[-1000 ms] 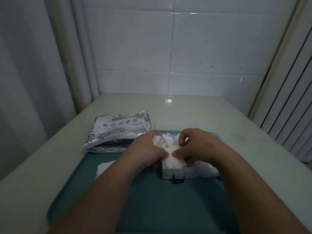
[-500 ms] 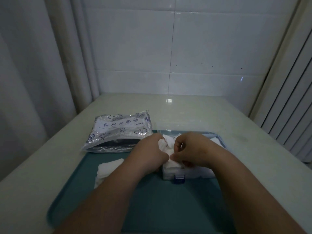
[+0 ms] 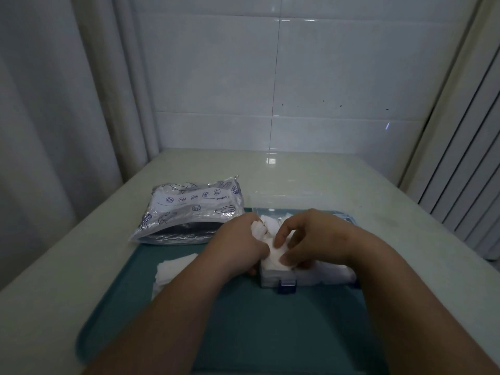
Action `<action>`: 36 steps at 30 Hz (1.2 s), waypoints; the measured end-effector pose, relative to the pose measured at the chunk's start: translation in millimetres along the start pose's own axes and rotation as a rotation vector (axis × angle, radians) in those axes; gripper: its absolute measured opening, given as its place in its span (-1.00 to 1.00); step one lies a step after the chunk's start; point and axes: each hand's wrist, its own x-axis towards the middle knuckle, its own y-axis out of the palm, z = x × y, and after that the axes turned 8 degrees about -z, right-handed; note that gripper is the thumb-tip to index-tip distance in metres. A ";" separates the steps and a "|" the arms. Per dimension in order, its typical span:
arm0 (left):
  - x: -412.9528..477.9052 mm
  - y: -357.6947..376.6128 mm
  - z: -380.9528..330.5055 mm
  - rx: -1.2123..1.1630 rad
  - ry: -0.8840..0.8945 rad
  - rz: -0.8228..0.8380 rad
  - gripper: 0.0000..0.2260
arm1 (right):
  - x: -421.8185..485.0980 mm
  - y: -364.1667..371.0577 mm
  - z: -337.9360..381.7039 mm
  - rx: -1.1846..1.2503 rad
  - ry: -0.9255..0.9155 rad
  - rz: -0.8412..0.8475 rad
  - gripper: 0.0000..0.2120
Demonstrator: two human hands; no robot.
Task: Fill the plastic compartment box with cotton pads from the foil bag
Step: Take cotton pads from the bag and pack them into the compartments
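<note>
Cotton pads (image 3: 273, 255) are going into the near-left compartment of the plastic compartment box (image 3: 270, 278). Over the last second the two hands have drawn together above that corner. The right hand (image 3: 316, 239), which had been pinching a pad by its edge, now bears down on it, so the pad looks to be seated rather than carried. The right grip is closed on that pad, with the fingers bent and the thumb flat on its near edge. The left hand (image 3: 238, 246) has moved little. Its grip is clamped round a bunched wad of pads (image 3: 258, 229) just above the box's left side, next in line by my reading. White pads also show along the front wall to the right, so the box seems well stocked, though the hands hide the far compartments. The box sits on a teal tray (image 3: 243, 326) with its blue latch (image 3: 286, 285) facing the person. A loose stack of pads (image 3: 173, 269) lies on the tray to the left, and more of it shows now that the left forearm has shifted. The foil bag (image 3: 189, 212) lies just beyond, at the tray's far-left edge on the pale bench (image 3: 338, 180).
</note>
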 end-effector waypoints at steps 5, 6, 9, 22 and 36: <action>1.0 -2.2 -2.3 -0.117 -0.095 0.032 -0.82 | 0.2 2.0 6.4 0.041 0.032 -0.076 -0.88; 1.3 -3.1 -3.2 -0.140 -0.113 0.043 -0.83 | -0.3 1.2 6.6 0.078 0.050 -0.088 -0.92; 1.3 -4.0 -4.3 -0.157 -0.121 0.060 -0.84 | -2.7 -1.7 6.7 0.162 0.115 -0.104 -0.94; 2.1 -7.3 -2.6 -0.205 -0.123 0.093 -0.80 | -4.5 0.8 10.9 0.256 0.194 -0.061 -0.93; 4.4 -9.6 -4.4 -0.230 -0.174 0.096 -0.87 | -3.0 -1.0 7.6 0.318 0.139 -0.054 -0.95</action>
